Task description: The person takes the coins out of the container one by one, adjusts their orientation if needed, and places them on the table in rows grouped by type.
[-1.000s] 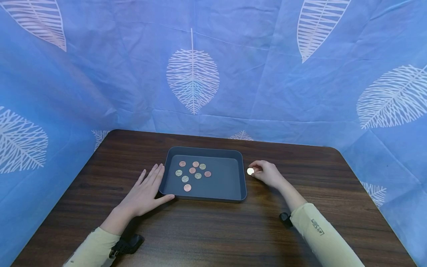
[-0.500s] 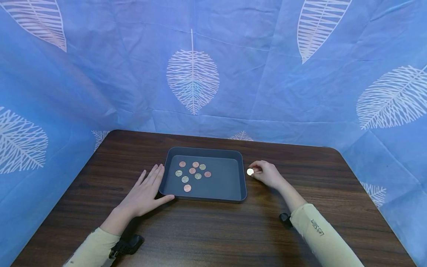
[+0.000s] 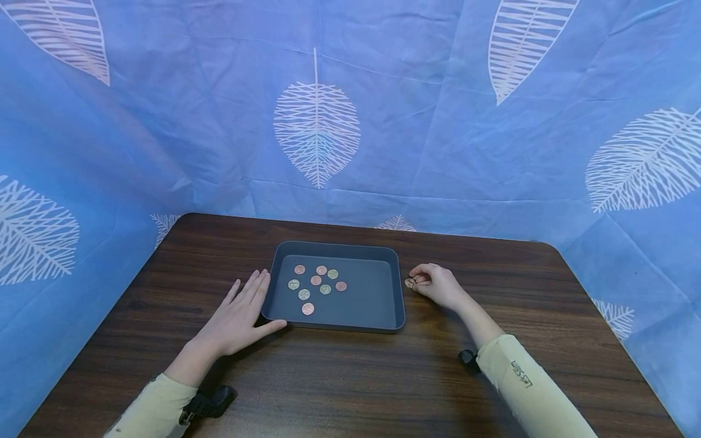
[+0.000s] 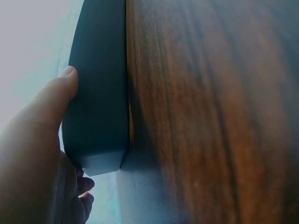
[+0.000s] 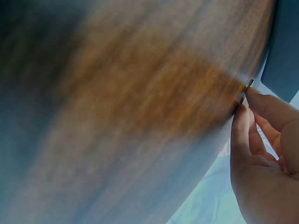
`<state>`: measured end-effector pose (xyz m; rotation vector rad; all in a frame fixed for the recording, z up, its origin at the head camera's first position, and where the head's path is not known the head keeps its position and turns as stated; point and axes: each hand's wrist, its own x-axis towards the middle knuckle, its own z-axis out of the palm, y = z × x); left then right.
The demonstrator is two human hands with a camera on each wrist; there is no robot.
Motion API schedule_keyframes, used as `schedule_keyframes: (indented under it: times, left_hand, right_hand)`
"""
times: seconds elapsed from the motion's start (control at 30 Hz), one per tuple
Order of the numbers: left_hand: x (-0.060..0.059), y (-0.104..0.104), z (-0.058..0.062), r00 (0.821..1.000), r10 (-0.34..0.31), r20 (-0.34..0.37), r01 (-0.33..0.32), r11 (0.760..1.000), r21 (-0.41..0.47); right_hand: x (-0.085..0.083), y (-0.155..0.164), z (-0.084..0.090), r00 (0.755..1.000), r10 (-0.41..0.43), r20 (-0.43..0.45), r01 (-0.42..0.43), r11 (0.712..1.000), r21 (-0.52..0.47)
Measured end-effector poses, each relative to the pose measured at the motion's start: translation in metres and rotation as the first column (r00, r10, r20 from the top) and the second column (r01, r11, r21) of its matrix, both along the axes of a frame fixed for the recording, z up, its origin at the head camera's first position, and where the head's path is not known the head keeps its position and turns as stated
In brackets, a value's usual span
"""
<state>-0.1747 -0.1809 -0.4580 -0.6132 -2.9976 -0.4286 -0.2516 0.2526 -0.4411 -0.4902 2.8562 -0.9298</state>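
Note:
A dark grey rectangular tray [image 3: 372, 298] lies on the table, with several copper-coloured and brass-coloured coins [image 3: 308, 309] spread over its left half. My left hand [image 3: 232, 322] rests against the tray's left side, fingers straight and thumb spread to the front corner. In the left wrist view the thumb [image 4: 56, 95] touches the tray's upper edge. Just outside the tray's right side, my right hand [image 3: 438, 285] pinches a coin [image 3: 409, 283] between thumb and fingers. From the right wrist view this coin [image 5: 246, 91] appears edge-on, close to the tabletop; whether it touches the wood I cannot tell.
The dark wood-grain table [image 3: 350, 377] carries the tray near its far edge. Behind it hangs a blue cloth [image 3: 405, 121] with white leaf prints. A black wrist device [image 3: 210, 401] sits on the left forearm, another [image 3: 468, 360] on the right.
The coin in my right hand has tilted: its bright face has turned darker and looks narrower. My left hand, the tray and the coins in it have stayed put.

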Motion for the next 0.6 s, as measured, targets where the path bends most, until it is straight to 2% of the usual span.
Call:
schedule_keyframes:
  times: [0.2,0.43,0.6]
  left_hand:
    - [0.000,0.000,0.000,1.000,0.003,-0.010,-0.003,1.000,-0.008]
    - [0.001,0.000,0.001,1.000,0.004,-0.008,-0.004,1.000,-0.003]
    - [0.001,0.001,0.001,1.000,0.003,-0.011,-0.003,1.000,0.001]
  right_hand:
    - [0.001,-0.001,0.002,1.000,-0.008,-0.002,0.008,1.000,0.002]
    - [0.005,-0.006,0.008,0.998,-0.017,-0.062,0.016,1.000,-0.019]
    - [0.008,-0.019,0.014,0.990,-0.059,-0.126,0.053,0.997,-0.054]
